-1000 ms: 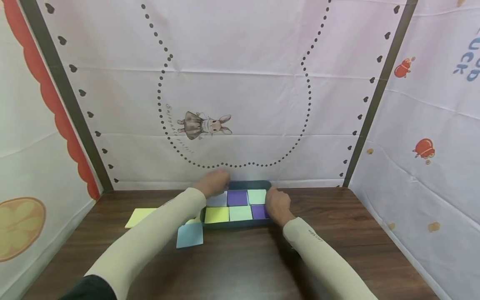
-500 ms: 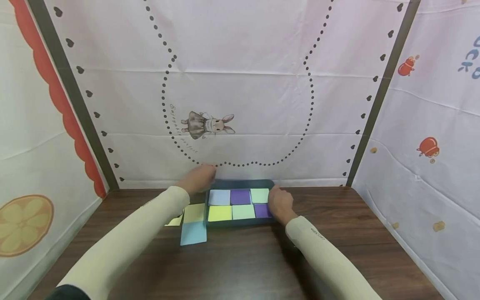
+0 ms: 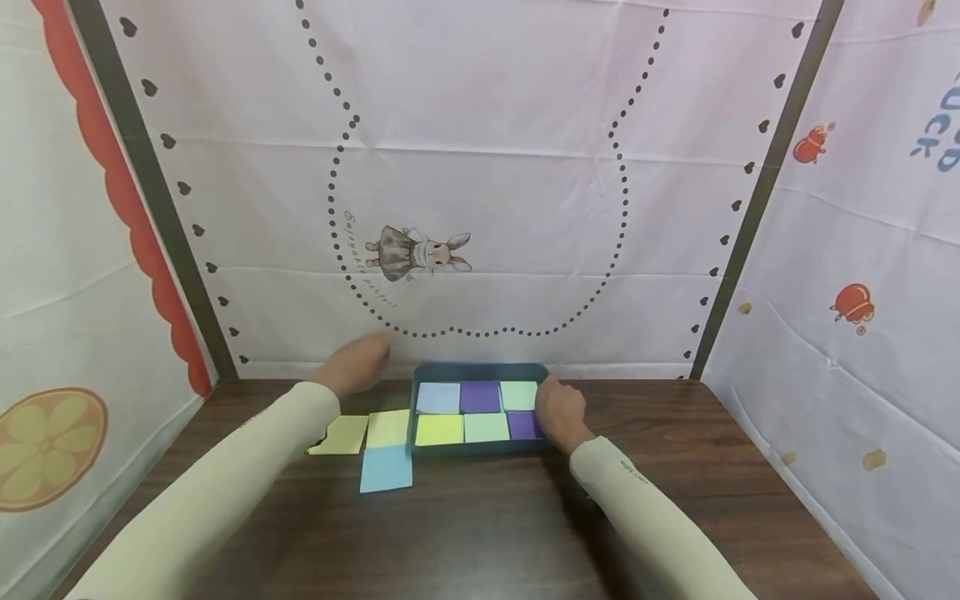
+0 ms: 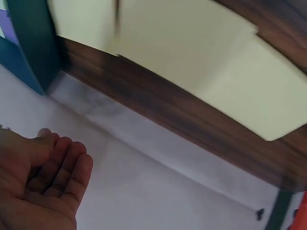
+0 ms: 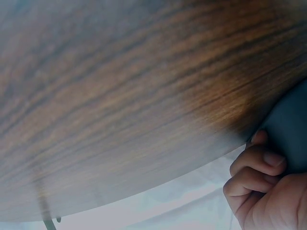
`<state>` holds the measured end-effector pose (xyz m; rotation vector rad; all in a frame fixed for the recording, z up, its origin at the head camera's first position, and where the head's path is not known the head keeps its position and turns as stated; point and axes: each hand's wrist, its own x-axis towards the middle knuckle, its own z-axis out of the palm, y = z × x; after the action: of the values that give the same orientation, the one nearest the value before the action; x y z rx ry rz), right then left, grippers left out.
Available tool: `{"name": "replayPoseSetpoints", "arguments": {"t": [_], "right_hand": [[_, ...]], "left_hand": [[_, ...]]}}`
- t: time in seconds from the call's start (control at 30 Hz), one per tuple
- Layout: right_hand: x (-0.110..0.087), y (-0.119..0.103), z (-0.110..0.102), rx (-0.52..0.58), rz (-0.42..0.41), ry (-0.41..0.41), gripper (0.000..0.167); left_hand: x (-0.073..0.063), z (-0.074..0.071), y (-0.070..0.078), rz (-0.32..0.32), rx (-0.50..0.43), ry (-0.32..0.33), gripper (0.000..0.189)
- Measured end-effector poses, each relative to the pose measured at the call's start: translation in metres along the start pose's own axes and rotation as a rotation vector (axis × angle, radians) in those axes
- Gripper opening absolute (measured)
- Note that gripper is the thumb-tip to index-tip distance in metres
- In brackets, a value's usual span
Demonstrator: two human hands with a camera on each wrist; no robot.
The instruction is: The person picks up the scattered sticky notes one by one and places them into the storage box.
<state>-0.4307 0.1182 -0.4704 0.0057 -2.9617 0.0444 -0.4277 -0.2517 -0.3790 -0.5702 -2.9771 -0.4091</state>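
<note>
A dark teal tray (image 3: 480, 448) lies near the back of the table, holding two rows of sticky note pads: a light blue one (image 3: 438, 398), a yellow one (image 3: 439, 429), pale green ones and purple ones. My right hand (image 3: 561, 412) grips the tray's right wall, fingers curled at its edge in the right wrist view. Left of the tray, my left hand (image 3: 356, 364) hovers above the table, its fingers loosely bent around nothing. Below it are a yellow note pad (image 3: 341, 435), a pale yellow pad (image 3: 388, 427) touching the tray, and a blue pad (image 3: 386, 468).
The brown wooden table (image 3: 480, 533) ends at a white printed cloth wall (image 3: 510, 217) right behind the tray. More cloth closes off both sides, with dark posts (image 3: 738, 250) at the corners.
My left hand has drawn away leftward from the tray's far left corner, uncovering the tray's left end and the loose pads. My right hand has stayed on the right wall.
</note>
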Motion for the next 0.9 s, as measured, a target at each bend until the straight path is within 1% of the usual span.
{"name": "replayPoseSetpoints", "arguments": {"t": [0.03,0.07,0.1,0.23,0.27,0.33,0.47,0.6,0.67,0.73,0.9], "right_hand": [[0.000,0.000,0.000,0.001,0.001,0.000,0.018],[0.004,0.001,0.007,-0.005,0.000,0.013,0.017],[0.006,0.002,0.010,-0.007,0.002,0.016,0.017],[0.028,0.011,0.044,-0.024,0.006,0.049,0.017],[0.033,0.012,0.051,-0.027,0.005,0.045,0.017],[0.040,0.014,0.060,-0.023,0.008,0.022,0.019],[0.043,0.014,0.061,-0.007,0.009,-0.013,0.020],[0.041,0.016,0.061,-0.001,-0.002,0.003,0.022],[0.042,0.018,0.064,0.005,-0.003,0.012,0.022],[0.044,0.018,0.067,0.000,-0.006,0.021,0.022],[0.049,0.018,0.072,-0.007,-0.003,0.014,0.023]], "left_hand": [[-0.006,0.001,-0.004,-0.025,0.023,-0.012,0.012],[-0.011,0.002,-0.006,-0.050,0.029,-0.019,0.012],[-0.017,-0.002,0.001,-0.090,0.035,-0.045,0.012],[-0.030,-0.005,-0.005,-0.099,0.021,-0.071,0.018],[-0.032,-0.005,-0.006,-0.110,0.018,-0.087,0.018],[-0.036,-0.006,-0.010,-0.112,0.017,-0.111,0.019],[-0.041,-0.003,-0.025,-0.139,0.016,-0.191,0.014],[-0.048,0.001,-0.042,-0.196,0.003,-0.269,0.025],[-0.054,0.002,-0.050,-0.224,-0.005,-0.285,0.030],[-0.060,0.002,-0.056,-0.239,-0.015,-0.297,0.031],[-0.076,-0.004,-0.070,-0.253,-0.097,-0.307,0.040]]}}
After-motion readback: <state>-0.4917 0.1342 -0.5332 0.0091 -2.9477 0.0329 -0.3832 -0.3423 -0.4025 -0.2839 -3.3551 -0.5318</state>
